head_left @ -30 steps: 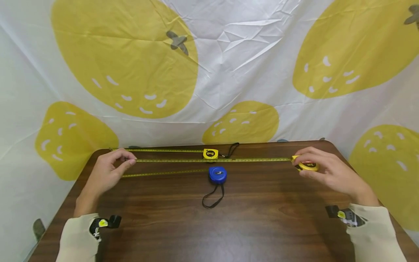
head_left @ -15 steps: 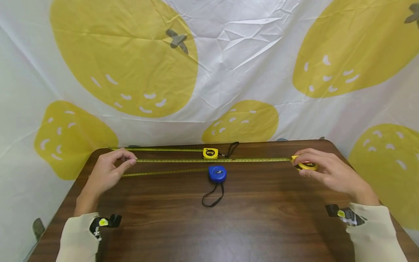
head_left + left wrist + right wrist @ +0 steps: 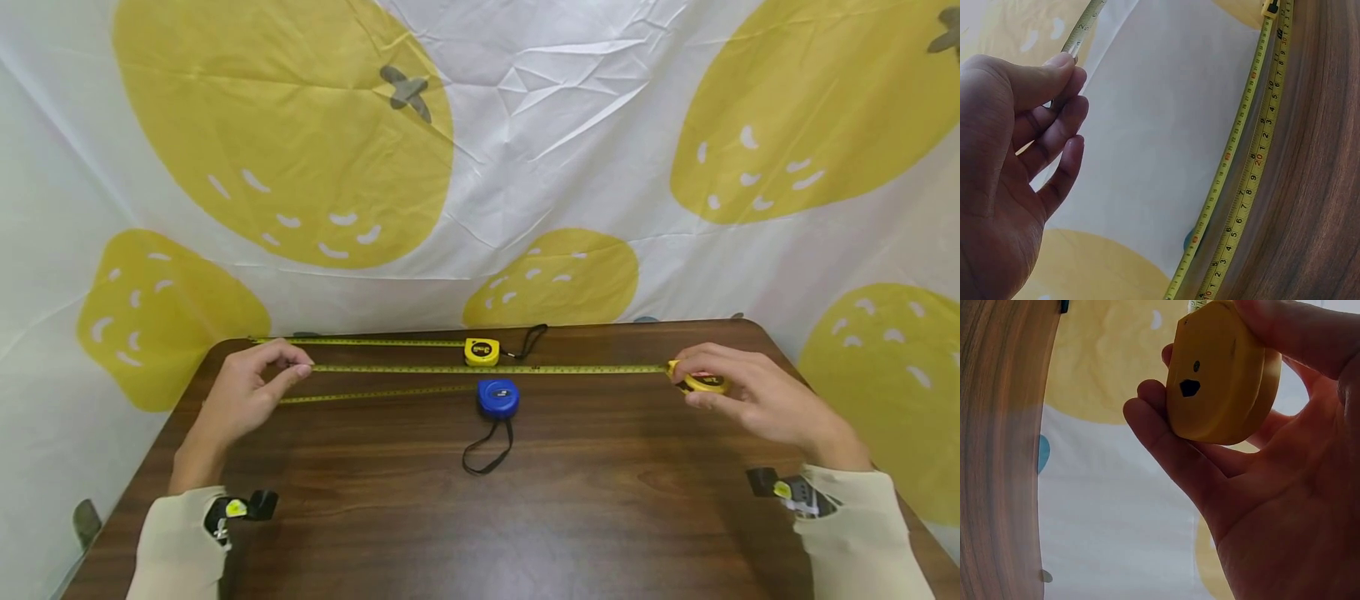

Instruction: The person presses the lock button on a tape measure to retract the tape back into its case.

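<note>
Clock as per head view, 12 at the lemon-print cloth (image 3: 525, 167)

right hand (image 3: 757, 396) clamped on the case of the held tape measure (image 3: 703, 382), thumb one side, fingers the other. Case sits at the fingertips, 9 o'clock off the palm

left hand (image 3: 243, 387) pinching the free end of the pulled-out blade (image 3: 592, 369), thumb against index. End hook is behind the fingertips, so can't tell if the grip is on hook or strip

Key relation: blade's long axis runs 9 to 3, near straight, hand to hand. Case at 3 o'clock from the left hand, free end at 9 from the right. Right hand nearer the case, obviously; left wrist view has the strip raised clear of the table (image 3: 487, 533)

Midway along it: yellow tape measure (image 3: 482, 352) just on the 12 side, blue tape measure (image 3: 498, 400) just on the 6 side, both blades run out toward 9, neither held
</note>
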### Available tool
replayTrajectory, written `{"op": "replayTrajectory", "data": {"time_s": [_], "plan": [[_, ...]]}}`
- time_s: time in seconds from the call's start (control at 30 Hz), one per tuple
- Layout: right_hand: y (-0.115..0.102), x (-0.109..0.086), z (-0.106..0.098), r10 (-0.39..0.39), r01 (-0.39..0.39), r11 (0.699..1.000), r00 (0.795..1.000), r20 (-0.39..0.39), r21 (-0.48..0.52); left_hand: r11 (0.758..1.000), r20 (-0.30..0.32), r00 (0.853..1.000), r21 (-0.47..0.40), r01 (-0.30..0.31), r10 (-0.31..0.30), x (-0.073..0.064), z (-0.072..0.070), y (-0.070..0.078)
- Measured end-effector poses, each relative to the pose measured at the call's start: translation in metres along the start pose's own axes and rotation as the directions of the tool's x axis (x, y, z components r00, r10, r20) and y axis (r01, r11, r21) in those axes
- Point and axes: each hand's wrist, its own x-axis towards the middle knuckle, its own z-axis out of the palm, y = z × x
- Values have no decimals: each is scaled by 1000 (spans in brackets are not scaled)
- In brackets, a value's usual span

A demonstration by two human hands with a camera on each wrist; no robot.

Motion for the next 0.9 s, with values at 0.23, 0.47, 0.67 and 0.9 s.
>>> {"op": "replayTrajectory", "data": {"time_s": [0.23, 0.47, 0.67, 0.9], "plan": [[4, -5, -2, -3, 1, 999, 1000, -27, -49, 1000, -32, 999, 1, -8, 8, -1, -3, -1], [3, -6, -4, 7, -9, 999, 999, -38, -50, 1000, -30, 1000, 2, 1, -1, -2, -4, -1], [-1, -5, -7, 23, -25, 999, 998, -64, -34, 1000, -21, 1000, 4, 24, -24, -2, -3, -1], [-2, -8, -8, 105, -108, 994, 990, -89, -28, 998, 0, 998, 10, 58, -58, -3, -2, -3]]}}
